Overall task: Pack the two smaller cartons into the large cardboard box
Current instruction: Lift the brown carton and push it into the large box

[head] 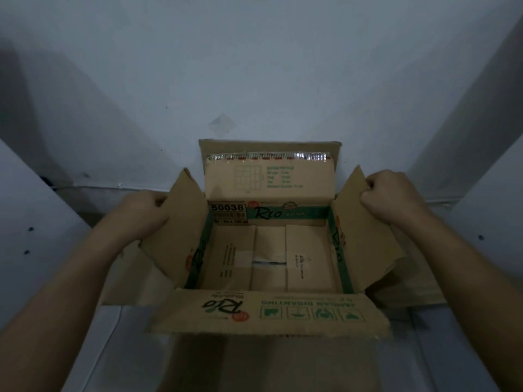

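both hands — left hand (147,210), right hand (389,198) — pinch the side flaps of the empty box (271,256) at frame centre, holding it open; next step, i'd judge — fetching a carton.

The box (270,250) between my hands is plain brown card with a dark green band round its inner rim and green print on the near flap (268,311). A red-and-white dashed strip edges its far flap (267,176); the wall (254,66) is pale grey-blue.
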